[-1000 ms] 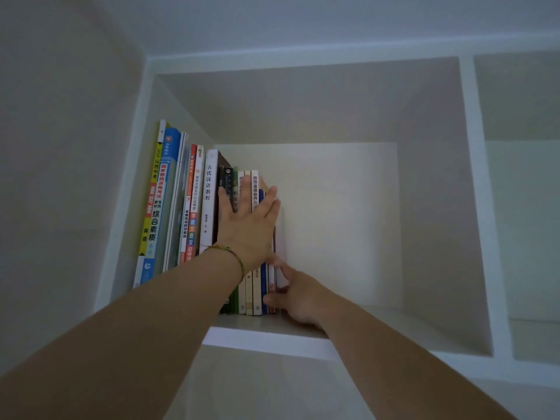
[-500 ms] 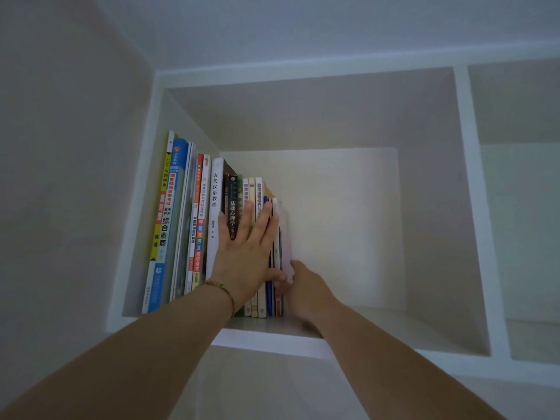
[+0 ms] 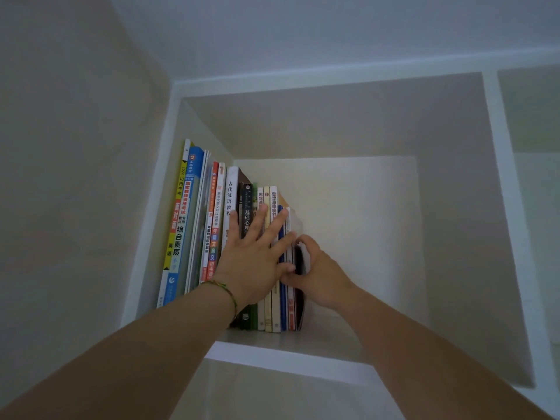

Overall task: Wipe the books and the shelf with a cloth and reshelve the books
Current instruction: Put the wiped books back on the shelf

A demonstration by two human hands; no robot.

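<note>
Shelf compartment (image 3: 303,344), white, one; contents packed against its left wall, right half of the floor bare. Books (image 3: 194,225), upright, spines outward: about fifteen by rough count, the thin ones at the right end too blurred to separate surely. From the left wall: one yellow-spined book (image 3: 175,225), one blue-spined book (image 3: 187,207), a few thin pale volumes, two orange-and-white spines, one white book (image 3: 230,189) with black characters, one black book (image 3: 247,204), one green, three cream, one blue, then two or three slim ones ending in a dark-covered end book (image 3: 300,262). Left hand (image 3: 254,256), one: fingers straight and spread, palm flat against the spines of the middle books, pressing them in. Right hand (image 3: 318,274), one: fingers curled around the end book at the row's right end, thumb at its front edge. Braided wristband (image 3: 225,291), one, on the left wrist. No cloth in view. Risk, as a judgement: the row has no support on its right, so if the right hand lets go the slim end books would likely lean or slide down toward the bare right side; hard pressure from the left palm could push some spines deeper than others, leaving the row uneven.
</note>
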